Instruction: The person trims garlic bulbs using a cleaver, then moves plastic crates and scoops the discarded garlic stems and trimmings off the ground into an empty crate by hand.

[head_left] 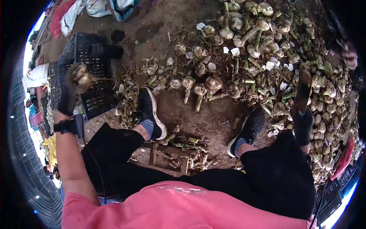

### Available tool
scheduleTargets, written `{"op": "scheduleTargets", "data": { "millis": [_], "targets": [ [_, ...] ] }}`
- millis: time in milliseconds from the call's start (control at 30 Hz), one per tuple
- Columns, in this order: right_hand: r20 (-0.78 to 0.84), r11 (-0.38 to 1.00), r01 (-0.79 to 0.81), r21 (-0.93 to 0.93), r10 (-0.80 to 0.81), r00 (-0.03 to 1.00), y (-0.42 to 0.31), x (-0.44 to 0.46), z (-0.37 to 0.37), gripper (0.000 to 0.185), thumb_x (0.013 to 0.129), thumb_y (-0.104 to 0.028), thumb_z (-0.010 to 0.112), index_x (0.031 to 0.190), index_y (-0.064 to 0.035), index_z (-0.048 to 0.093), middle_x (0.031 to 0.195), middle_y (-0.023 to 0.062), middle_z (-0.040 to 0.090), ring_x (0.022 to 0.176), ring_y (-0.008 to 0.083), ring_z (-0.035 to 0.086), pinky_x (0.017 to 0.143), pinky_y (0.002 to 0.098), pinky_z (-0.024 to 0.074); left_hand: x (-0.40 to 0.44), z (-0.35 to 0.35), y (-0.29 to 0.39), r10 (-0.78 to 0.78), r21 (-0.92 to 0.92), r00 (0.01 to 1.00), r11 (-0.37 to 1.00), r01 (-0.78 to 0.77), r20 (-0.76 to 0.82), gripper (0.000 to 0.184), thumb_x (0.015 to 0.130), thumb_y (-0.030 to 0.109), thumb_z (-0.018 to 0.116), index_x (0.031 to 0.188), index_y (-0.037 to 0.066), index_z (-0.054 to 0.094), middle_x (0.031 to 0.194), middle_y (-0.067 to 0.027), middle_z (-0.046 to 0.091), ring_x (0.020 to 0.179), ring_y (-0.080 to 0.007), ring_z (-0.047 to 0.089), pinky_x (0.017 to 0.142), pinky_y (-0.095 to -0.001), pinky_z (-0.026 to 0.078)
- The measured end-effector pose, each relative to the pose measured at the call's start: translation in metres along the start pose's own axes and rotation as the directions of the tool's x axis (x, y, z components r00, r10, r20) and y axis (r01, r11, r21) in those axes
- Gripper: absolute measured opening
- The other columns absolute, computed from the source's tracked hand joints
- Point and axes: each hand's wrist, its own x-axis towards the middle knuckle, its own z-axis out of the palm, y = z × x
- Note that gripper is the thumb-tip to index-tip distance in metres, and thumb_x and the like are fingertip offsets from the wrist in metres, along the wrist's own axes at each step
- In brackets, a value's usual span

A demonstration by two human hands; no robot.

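My left hand (67, 100), in a dark glove, is held out at the left over a black plastic crate (108, 74). Pale garlic bulbs (83, 77) are at its fingers, blurred by motion, so their number is unclear. On the right, my gloved right hand (303, 126) is closed on a knife, whose broad, dirt-stained blade (304, 89) points away from me. Its handle is mostly hidden in the glove. Beneath the blade lie garlic bulbs with cut stems, and a short row of soiled bulbs (213, 83) sits on the ground between my feet.
A large heap of garlic (324, 126) spreads along the right side. Cut stalks and leaves (152, 74) litter the soil. Sacks (97, 7) lie at the upper left. Another person's hand (349, 57) shows at the far right. A wooden frame (153, 154) stands below me.
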Motion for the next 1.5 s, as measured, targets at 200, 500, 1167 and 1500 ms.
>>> {"op": "scheduleTargets", "data": {
  "millis": [200,500,1167,1500],
  "targets": [
    [0.007,0.989,0.138,-0.045,-0.138,0.99,-0.016,0.002,0.015,0.025,0.075,-0.007,0.066,0.099,-0.0056,0.059,0.088,0.0045,0.062,0.081,0.0173,0.057,0.073,0.0313,0.0462,-0.037,-0.043,-0.094,-0.556,0.801,0.722,0.157,0.577,-0.412,0.062,0.079,0.03,0.059,0.134,0.009,0.037,0.13,-0.0196,0.046,0.116,-0.0338,0.048,0.097,-0.0393,0.04],
    [0.231,0.889,-0.266,0.373,0.189,0.954,-0.013,-0.015,0.029,0.025,0.075,-0.011,0.067,0.098,-0.0047,0.057,0.072,0.0061,0.059,0.063,0.0133,0.059,0.054,0.0286,0.0493,-0.011,0.263,0.06,0.479,0.255,0.845,0.808,-0.531,0.239,0.062,0.073,0.018,0.063,0.13,0.006,0.044,0.13,-0.0208,0.044,0.119,-0.0368,0.042,0.104,-0.042,0.03],
    [0.134,0.946,0.321,-0.043,-0.313,0.94,-0.084,-0.008,0.041,0.02,0.072,-0.018,0.062,0.088,-0.0072,0.058,0.075,0.016,0.058,0.07,0.0386,0.058,0.059,0.0439,0.0459,0.01,0.294,0.293,0.463,-0.879,0.748,0.278,0.387,0.476,0.057,0.073,-0.009,0.056,0.126,0.005,0.042,0.119,-0.0036,0.053,0.105,-0.0157,0.053,0.091,-0.0298,0.043],
    [0.207,0.875,0.476,-0.091,-0.451,0.868,-0.091,-0.018,0.04,0.039,0.056,-0.013,0.07,0.091,-0.0052,0.054,0.078,0.014,0.055,0.072,0.0361,0.057,0.06,0.0422,0.0451,0.001,0.328,0.298,0.519,-0.794,0.603,0.43,0.429,0.606,0.038,0.096,0.02,0.042,0.131,0.005,0.04,0.131,-0.0103,0.046,0.114,-0.02,0.049,0.098,-0.0347,0.042]
  ]
}}
